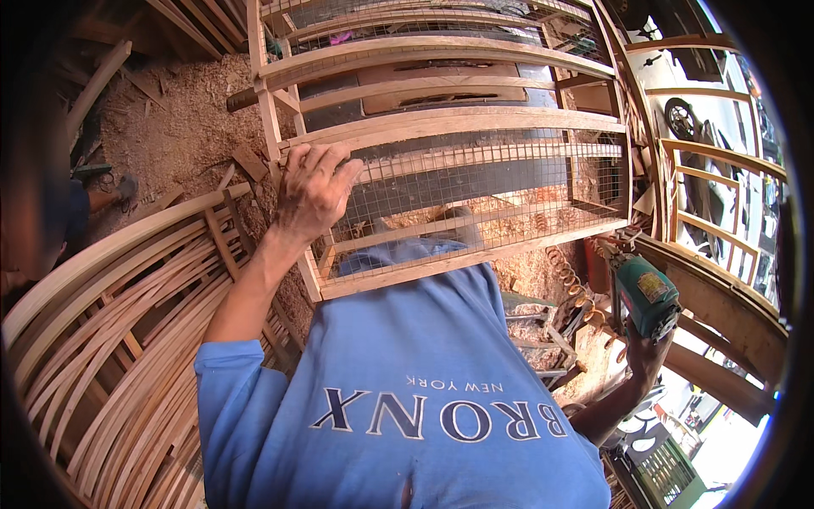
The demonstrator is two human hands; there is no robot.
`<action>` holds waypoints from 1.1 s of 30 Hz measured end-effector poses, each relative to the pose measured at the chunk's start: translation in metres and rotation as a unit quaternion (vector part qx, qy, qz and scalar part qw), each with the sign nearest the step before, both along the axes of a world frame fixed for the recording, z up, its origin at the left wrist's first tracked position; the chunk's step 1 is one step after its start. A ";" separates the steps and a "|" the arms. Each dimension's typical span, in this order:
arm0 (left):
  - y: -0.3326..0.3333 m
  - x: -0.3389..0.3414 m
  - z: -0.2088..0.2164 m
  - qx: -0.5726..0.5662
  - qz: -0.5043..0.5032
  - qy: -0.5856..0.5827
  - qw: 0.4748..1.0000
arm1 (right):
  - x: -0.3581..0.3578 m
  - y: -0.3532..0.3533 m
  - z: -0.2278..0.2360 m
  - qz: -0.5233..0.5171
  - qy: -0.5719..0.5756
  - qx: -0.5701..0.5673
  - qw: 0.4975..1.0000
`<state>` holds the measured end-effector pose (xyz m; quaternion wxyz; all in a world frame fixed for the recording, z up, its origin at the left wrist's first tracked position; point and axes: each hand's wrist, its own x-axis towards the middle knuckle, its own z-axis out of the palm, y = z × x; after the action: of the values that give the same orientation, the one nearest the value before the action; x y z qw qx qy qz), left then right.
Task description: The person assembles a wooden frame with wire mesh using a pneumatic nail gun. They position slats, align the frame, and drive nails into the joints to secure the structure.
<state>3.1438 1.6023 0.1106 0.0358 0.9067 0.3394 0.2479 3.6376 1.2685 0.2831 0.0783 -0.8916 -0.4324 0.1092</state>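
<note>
A wooden cage frame [441, 119] with wire mesh panels [492, 182] stands in front of me. My left hand [312, 191] rests on its left side, fingers curled over a wooden rail at the mesh's edge. My right hand [646, 352] is low at the right and grips a green power drill [644, 293] by its handle, beside the cage's lower right corner. The drill's front end is hidden behind the frame. My blue shirt [407, 382] fills the lower middle.
A stack of curved wooden slats [127, 339] lies at the left. Sawdust and wood scraps [182, 127] cover the floor behind it. More wooden frames [712, 195] stand at the right, and a coiled cord [572, 284] hangs near the drill.
</note>
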 end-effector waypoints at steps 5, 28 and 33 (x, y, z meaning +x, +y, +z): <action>0.015 -0.015 0.005 -0.003 0.075 -0.003 0.997 | -0.057 -0.007 -0.001 -0.089 -0.051 0.007 0.995; 0.014 -0.025 -0.004 -0.096 0.182 -0.059 0.977 | -0.096 0.034 0.000 -0.126 0.041 0.010 0.991; 0.010 -0.022 -0.011 -0.031 0.136 -0.027 0.990 | -0.097 0.037 0.005 -0.125 -0.003 -0.012 0.992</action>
<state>3.1216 1.6120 0.0993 0.0387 0.8439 0.4656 0.2639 3.5401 1.3058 0.2885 0.0792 -0.9398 -0.3166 0.1017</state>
